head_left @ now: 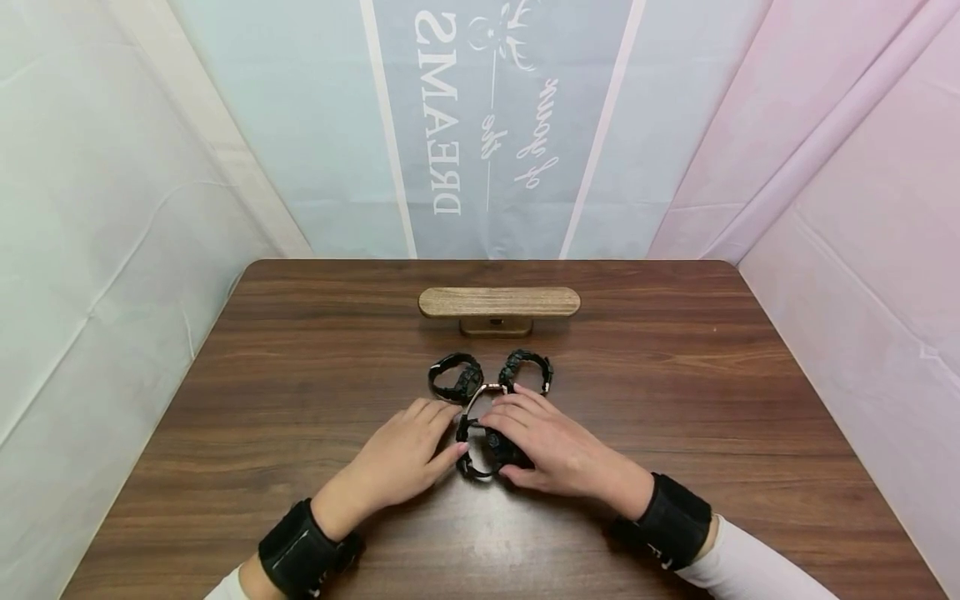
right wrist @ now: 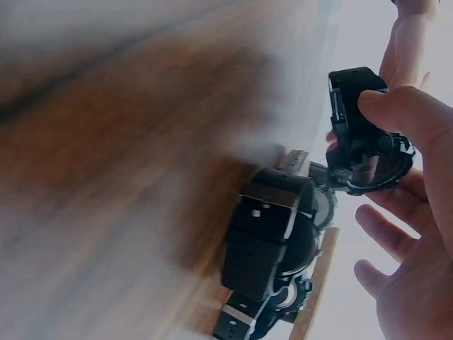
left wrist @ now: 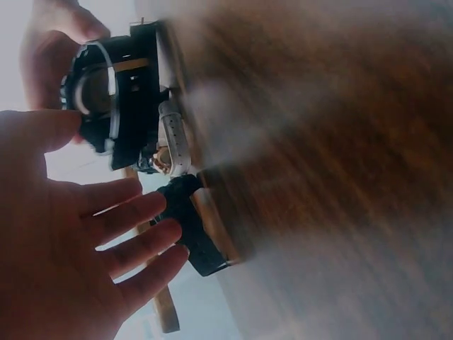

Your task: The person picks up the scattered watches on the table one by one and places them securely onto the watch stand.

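Note:
My right hand (head_left: 558,446) holds a black wristwatch (head_left: 504,448) at the near side of a small group of watches. In the right wrist view its thumb lies on the strap of this black watch (right wrist: 361,127), fingers behind it. My left hand (head_left: 405,454) has its fingers extended, thumb tip right at the watch's left side. Just behind stands a watch with a pale strap (left wrist: 174,138) and gold-toned case, partly hidden by the right hand. Two more black watches, a left one (head_left: 456,377) and a right one (head_left: 525,368), stand farther back with their straps looped.
A wooden display stand (head_left: 498,302) with a rounded horizontal bar stands behind the watches. The brown wooden table (head_left: 300,350) reaches back to a printed curtain (head_left: 495,167). Pale fabric walls (head_left: 112,250) rise at both sides.

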The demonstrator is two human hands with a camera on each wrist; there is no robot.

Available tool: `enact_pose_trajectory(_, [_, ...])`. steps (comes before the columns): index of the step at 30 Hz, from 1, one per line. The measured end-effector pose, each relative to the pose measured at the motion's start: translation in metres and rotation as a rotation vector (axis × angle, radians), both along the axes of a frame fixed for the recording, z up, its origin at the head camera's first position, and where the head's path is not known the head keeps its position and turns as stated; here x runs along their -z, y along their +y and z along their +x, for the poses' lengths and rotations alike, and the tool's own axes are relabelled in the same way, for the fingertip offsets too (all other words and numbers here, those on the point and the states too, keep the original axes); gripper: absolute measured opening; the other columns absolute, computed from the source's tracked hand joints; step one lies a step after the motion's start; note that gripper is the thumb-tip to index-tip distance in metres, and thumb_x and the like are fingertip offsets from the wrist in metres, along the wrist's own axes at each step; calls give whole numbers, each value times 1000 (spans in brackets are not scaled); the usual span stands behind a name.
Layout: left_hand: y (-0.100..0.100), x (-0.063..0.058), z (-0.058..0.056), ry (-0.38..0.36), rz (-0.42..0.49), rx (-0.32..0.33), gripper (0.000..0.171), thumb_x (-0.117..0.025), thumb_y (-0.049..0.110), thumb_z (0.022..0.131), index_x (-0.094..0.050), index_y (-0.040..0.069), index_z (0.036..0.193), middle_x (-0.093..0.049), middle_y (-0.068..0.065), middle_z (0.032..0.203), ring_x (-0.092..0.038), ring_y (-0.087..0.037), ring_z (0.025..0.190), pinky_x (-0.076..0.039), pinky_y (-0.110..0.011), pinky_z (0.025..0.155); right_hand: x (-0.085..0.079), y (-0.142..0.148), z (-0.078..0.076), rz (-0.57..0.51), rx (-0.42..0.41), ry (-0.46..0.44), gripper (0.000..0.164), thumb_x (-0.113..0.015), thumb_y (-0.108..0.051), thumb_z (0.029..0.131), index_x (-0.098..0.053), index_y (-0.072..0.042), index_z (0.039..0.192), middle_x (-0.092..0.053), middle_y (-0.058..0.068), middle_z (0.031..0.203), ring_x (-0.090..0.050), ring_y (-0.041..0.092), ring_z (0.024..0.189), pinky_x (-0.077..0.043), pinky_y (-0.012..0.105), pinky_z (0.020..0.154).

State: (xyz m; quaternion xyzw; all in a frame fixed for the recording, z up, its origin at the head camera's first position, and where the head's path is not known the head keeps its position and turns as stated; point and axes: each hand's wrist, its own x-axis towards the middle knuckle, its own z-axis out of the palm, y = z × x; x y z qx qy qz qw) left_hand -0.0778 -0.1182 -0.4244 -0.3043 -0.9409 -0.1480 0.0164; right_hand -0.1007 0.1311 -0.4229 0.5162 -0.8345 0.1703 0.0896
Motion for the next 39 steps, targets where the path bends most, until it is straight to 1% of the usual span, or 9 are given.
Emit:
enact_pose_trajectory(5, [-1,-6,-2,-103,106,-17,50,-41,46,96,-49,11,131,-52,-2,130,-46,-15,117,-42,-37,97,-8,-3,-1,-99,-53,61,66,-73,-26,71,-48,-8,130,-53,6,128,-44,23,122,-24,48,109])
enact_pose_trajectory(9, [-2,-9,-5,-184,177,-32,50,-42,45,96,-48,10,132,-51,-5,132,-45,-16,120,-40,-39,99,-15,-4,-2,-135,-70,88,68,-74,-23,70,-48,-6,130,-53,7,129,-44,20,122,-24,46,109])
enact_pose_trajectory(14, [-3,-9,-9,-280,303,-2,46,-39,43,98,-49,14,131,-51,-2,132,-45,-13,120,-40,-39,99,-20,-5,-3,-139,-66,82,67,-75,-22,68,-50,-7,128,-54,6,127,-43,16,122,-24,46,109])
enact_pose_trajectory(18, [-5,-8,-12,-354,427,35,39,-37,43,98,-52,18,125,-57,2,121,-52,-9,109,-45,-38,93,-23,-6,-3,-139,-66,90,67,-76,-22,68,-50,-8,128,-54,5,127,-43,16,122,-24,47,108])
enact_pose_trajectory(21, [-6,-7,-15,-417,498,58,35,-39,41,98,-52,19,121,-60,2,109,-58,-10,91,-50,-37,82,-25,-6,-3,-146,-72,104,67,-75,-22,69,-50,-8,129,-53,5,127,-43,16,122,-25,47,108])
enact_pose_trajectory(25, [-8,-8,-18,-523,563,69,31,-41,39,97,-52,19,119,-61,4,96,-61,-11,71,-52,-33,67,-27,-6,-3,-164,-91,126,68,-74,-22,71,-48,-8,132,-54,6,127,-44,18,121,-26,46,107])
enact_pose_trajectory(28, [-9,-9,-20,-582,594,68,29,-43,38,97,-52,20,118,-62,4,93,-61,-11,67,-53,-35,63,-29,-7,-4,-185,-104,138,71,-75,-22,71,-46,-6,133,-53,8,128,-46,21,120,-29,45,106])
enact_pose_trajectory(34, [-10,-10,-22,-644,644,66,29,-44,35,97,-51,18,120,-62,-1,97,-63,-19,71,-51,-47,69,-34,-5,-1,-204,-60,78,74,-73,-26,73,-42,-6,137,-47,8,135,-43,22,121,-36,41,102])
enact_pose_trajectory(39, [-9,-9,-26,-685,713,100,29,-46,27,97,-50,10,120,-62,-7,100,-64,-22,77,-53,-47,72,-40,-1,1,-224,6,1,71,-68,-33,79,-40,-9,139,-44,5,136,-42,16,122,-41,36,99])
